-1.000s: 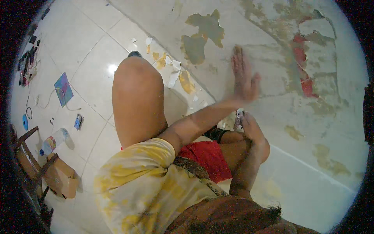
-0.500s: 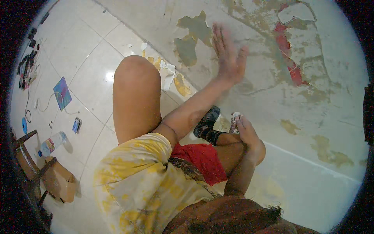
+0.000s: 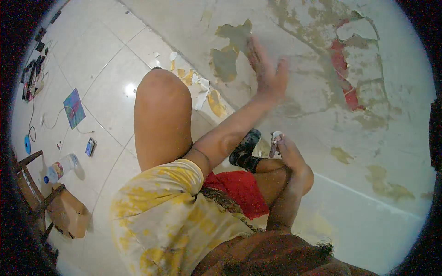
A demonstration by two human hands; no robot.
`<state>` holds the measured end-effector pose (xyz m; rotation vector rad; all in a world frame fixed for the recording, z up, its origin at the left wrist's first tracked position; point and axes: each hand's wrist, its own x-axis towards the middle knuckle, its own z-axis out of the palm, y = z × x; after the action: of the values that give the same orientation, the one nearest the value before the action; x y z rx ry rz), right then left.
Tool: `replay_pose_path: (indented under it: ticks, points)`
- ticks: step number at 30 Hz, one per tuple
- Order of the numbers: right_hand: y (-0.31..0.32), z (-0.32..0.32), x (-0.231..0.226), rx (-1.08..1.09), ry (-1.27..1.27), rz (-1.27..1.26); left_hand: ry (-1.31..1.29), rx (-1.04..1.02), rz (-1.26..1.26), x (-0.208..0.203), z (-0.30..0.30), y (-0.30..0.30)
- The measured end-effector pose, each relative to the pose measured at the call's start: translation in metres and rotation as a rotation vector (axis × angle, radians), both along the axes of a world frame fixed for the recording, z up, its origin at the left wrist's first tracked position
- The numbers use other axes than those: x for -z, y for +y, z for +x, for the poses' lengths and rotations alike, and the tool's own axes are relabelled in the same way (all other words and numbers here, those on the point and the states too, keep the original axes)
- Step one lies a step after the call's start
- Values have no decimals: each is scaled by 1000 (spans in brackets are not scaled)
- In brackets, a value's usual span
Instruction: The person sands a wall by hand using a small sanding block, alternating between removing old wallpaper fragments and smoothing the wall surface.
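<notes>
The wall (image 3: 317, 138) at 2 o'clock looks part peeled; a grey patch (image 3: 224, 64) at 12 and a red patch (image 3: 351, 99) at 2 show; much pale coat is left; my left hand (image 3: 268, 76) at 1 is open, thumb out; I can't tell if it touches; my right hand (image 3: 293, 154) at 3 pinches a small whitish thing (image 3: 276, 136).

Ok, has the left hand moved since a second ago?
Yes: the left hand moved up and left, toward the jagged grey patch on the white wall.
</notes>
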<state>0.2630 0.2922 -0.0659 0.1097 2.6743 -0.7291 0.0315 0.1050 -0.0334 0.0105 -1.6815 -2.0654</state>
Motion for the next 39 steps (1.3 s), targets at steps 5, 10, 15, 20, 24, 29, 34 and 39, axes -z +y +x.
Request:
replay_pose_path:
  ticks: [5,10,15,20,24,29,34,39]
  points:
    - [-3,-15,5,12,-73,-16,-20,-126,-61,10,-11,-9]
    - [-22,-15,-22,-60,43,80,-13,-169,152,5,-4,-6]
    - [-69,-49,-66,169,-302,-78,-102,-301,273,8,-36,-42]
    - [-23,-17,-21,129,-126,-46,-161,-347,228,-14,-35,-58]
    - [-39,-26,-38,189,-265,-112,-96,-285,257,-7,-39,-66]
    - [-22,-9,-32,-35,-93,105,-65,-216,287,10,-52,-52]
    - [-33,-8,-44,-147,63,87,-52,-224,170,-7,-37,-55]
    - [-20,-8,-27,-95,-19,19,-53,-357,128,21,-47,-46]
